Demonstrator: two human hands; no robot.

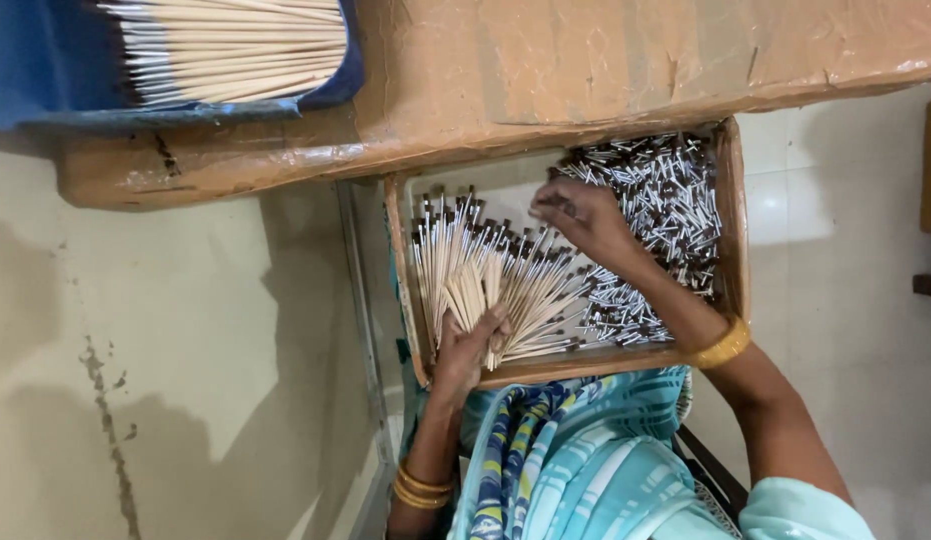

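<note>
A shallow cardboard tray (733, 215) rests on my lap. Its left half holds a fan of thin wooden-handled brushes (530, 285) with dark tips. My left hand (467, 348) grips a bunch of these handles (472, 296) at the tray's near edge. The right half is heaped with small silver metal ferrules with dark tips (670, 200). My right hand (583, 215) reaches into the tray's far middle, fingertips pinched on something small at the edge of the ferrule heap; what it pinches is too small to tell.
A brown paper-covered tabletop (605, 60) runs across the top, overhanging the tray. On it at upper left, a blue tray (45, 60) holds a stack of plain wooden sticks (235, 45). Pale tiled floor lies left and right. Gold bangles ring both wrists.
</note>
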